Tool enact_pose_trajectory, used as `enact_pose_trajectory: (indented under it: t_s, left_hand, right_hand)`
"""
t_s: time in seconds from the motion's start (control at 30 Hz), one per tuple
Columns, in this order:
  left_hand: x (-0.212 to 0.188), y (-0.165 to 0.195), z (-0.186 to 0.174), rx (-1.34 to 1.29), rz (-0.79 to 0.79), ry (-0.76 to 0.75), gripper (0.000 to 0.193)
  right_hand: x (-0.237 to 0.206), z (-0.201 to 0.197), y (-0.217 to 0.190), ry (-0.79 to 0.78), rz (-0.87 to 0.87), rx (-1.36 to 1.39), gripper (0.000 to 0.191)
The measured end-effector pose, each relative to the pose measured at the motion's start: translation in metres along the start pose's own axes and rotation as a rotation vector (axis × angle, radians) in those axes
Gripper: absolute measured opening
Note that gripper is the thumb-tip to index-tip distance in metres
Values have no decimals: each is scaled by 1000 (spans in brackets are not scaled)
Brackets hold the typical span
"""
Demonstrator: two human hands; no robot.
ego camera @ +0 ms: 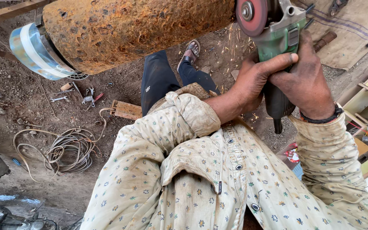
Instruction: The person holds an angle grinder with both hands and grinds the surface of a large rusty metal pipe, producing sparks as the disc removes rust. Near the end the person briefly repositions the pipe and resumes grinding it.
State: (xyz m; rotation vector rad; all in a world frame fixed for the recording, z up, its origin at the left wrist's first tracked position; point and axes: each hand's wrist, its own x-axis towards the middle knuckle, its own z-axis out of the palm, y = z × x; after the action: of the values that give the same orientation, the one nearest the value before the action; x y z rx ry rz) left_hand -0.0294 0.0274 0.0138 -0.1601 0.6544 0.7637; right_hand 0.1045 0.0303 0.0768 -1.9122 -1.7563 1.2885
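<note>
Hands, left (252,83) and right (305,83), grip green angle grinder (277,38), hiding its handle

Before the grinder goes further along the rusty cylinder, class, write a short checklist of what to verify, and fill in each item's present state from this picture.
1. Both hands on the tool: left hand and right hand both wrap the green angle grinder. Ok.
2. Gloves: both hands are bare. Not ok.
3. Sparks: they fall toward the sandalled foot. Not ok.
4. Disc condition: too blurred to judge. Cannot tell.
5. Rusty cylinder held steady: its support is out of view. Cannot tell.
6. Ground: wire coil and spanners lie loose on the dirt nearby. Not ok.
</note>
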Motion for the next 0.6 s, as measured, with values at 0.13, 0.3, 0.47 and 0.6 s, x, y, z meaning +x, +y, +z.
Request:
enact_pose_trajectory:
  t_s: [0.13,0.3,0.47,0.6]
  left_hand:
    - [1,-2,0,-1,12,8,66]
    - [2,-2,0,7,21,-2,66]
    - [1,-2,2,-5,34,-17,67]
    - [-1,1,-1,21,-80,16,65]
  right_hand:
    - [4,-1,1,-10,81,44,66]
    - [4,-1,3,-4,-3,7,63]
    - [5,0,2,-9,89,104,71]
    - [4,0,1,2,32,-8,78]
